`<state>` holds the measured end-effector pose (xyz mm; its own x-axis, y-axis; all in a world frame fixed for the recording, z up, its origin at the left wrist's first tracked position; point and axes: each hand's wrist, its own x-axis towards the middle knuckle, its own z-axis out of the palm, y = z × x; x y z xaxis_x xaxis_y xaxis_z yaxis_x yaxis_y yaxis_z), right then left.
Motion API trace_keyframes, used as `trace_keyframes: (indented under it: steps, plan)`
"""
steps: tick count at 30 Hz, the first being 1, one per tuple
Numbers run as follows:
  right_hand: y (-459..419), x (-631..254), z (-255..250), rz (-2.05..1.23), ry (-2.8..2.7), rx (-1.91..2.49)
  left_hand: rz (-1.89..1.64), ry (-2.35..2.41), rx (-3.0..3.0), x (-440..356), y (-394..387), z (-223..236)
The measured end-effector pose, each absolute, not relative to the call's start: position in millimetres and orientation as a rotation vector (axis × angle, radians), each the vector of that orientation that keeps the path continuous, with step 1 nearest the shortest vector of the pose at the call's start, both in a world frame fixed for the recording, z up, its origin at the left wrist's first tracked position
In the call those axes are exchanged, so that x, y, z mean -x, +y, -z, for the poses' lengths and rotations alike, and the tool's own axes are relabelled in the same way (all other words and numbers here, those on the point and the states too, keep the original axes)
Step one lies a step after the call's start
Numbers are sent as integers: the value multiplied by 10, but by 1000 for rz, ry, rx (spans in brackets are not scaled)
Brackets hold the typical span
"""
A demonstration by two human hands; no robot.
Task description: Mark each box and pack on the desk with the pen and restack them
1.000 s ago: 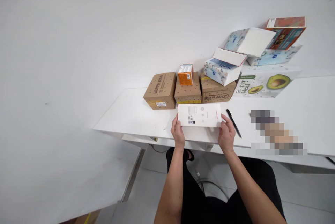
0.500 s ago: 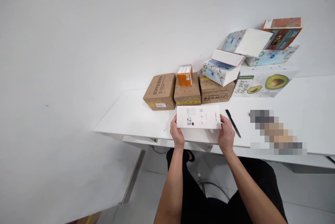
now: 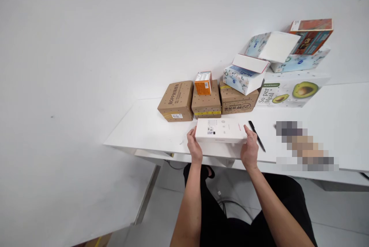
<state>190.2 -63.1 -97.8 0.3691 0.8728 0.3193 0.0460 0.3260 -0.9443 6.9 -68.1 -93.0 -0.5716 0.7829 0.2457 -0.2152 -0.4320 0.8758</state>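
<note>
A flat white box [image 3: 223,129] with small printed labels on its top is held level between my two hands, above the front part of the white table. My left hand [image 3: 194,147] grips its left end, fingers closed round the corner. The right end is gripped by my right hand [image 3: 249,149], thumb along the edge. A black pen [image 3: 257,136] lies on the table just right of my right hand. Behind the white box stand three brown cardboard boxes, the middle one [image 3: 206,102] carrying a small orange box [image 3: 203,83].
A floral white carton [image 3: 243,79] with a raised flap rests on the right cardboard box [image 3: 240,102]. Further right, a white avocado-print carton [image 3: 292,91] supports more cartons, topped by a red-brown box [image 3: 313,37]. A pixelated patch covers something on the table's right. A wall runs behind.
The white box has tilted so its front side now shows, and it has shifted slightly to the right. Both hands have stayed on it.
</note>
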Motion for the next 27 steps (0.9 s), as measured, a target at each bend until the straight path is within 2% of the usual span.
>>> trace_keyframes:
  steps: [8,24,27]
  plan:
    - [-609,-1932,1079,-684,-1150,1066,-1945,990,-914,-83,-702,861]
    - [-655,-1898,1020,-751,-1140,1067,-2011,1153,-984,-52,-677,982]
    - [-667,-1893,983,-717,-1127,1085,-1994,1309,-969,-34,-684,993]
